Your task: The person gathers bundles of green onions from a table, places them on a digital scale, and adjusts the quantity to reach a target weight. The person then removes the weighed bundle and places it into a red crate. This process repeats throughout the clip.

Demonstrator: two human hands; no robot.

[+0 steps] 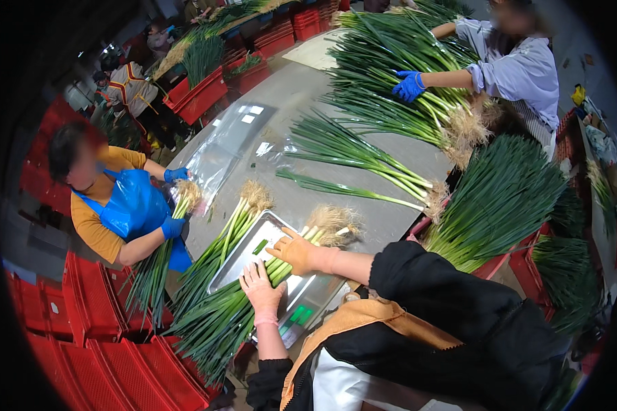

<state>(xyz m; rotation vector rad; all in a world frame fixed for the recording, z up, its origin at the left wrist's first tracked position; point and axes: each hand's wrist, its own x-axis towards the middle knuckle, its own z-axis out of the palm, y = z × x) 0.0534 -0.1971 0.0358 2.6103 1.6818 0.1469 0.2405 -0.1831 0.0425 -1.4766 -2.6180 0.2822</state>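
Note:
A bunch of green onions (273, 268) lies across the metal tray (235, 263) of a weighing scale. Its pale roots (334, 222) point away from me, and the leaves hang over the tray's near left side. My left hand (262, 293), in a thin pale glove, rests on the green stalks with its fingers spread. Nearer the roots, my right hand (294, 253), also gloved, lies over the white stems, fingers apart. A cut piece of green leaf (260, 247) sits on the tray beside the bunch. Below shows the scale's lit green display (301, 314).
Another onion bunch (231, 226) lies along the tray's left side. At left, a co-worker in a blue apron (133, 198) holds onions beside plastic bags (226, 138). A second co-worker (524, 77) handles a large onion pile (391, 77). Red crates (118, 375) stand lower left.

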